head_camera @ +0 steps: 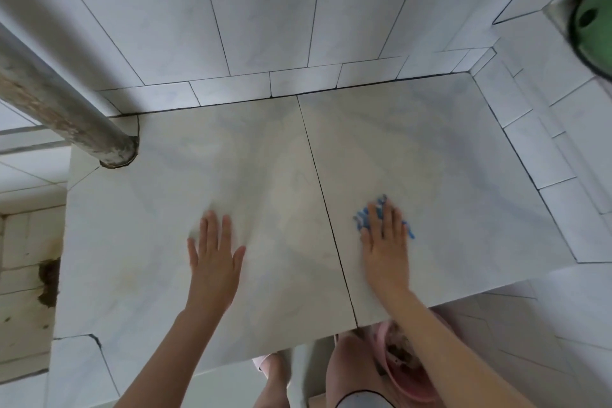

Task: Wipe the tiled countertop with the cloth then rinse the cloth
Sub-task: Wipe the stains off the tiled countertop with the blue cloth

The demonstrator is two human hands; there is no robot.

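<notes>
1. Counter (265,175): a tiled surface of large pale slabs, with one dark grout joint running from the back wall to the front edge between the two hands. Faint streaking shows across the slabs.
2. Right hand (385,242): laid flat, palm down, fingers extended and close together, on the slab to the right of the joint. It presses on the cloth rather than gripping it; no finger is curled around it.
3. Cloth (364,217): blue and white, lying on the counter beneath the right hand's fingers. Only its edges show, past the fingertips and to either side of the hand. The outline is blurred.
4. Left hand (215,252): open and empty, palm flat on the counter left of the joint, fingers slightly spread.
5. Pipe (66,103): a worn grey pipe meets the counter at its back left corner.
6. Wall tiles (265,10): pale tiles with dark joints stand behind and to the right of the counter.
7. Green basin (592,20): partly visible at the upper right edge, well apart from both hands.
8. Pink bucket (407,368): partly visible below the counter's front edge, under the right forearm.
</notes>
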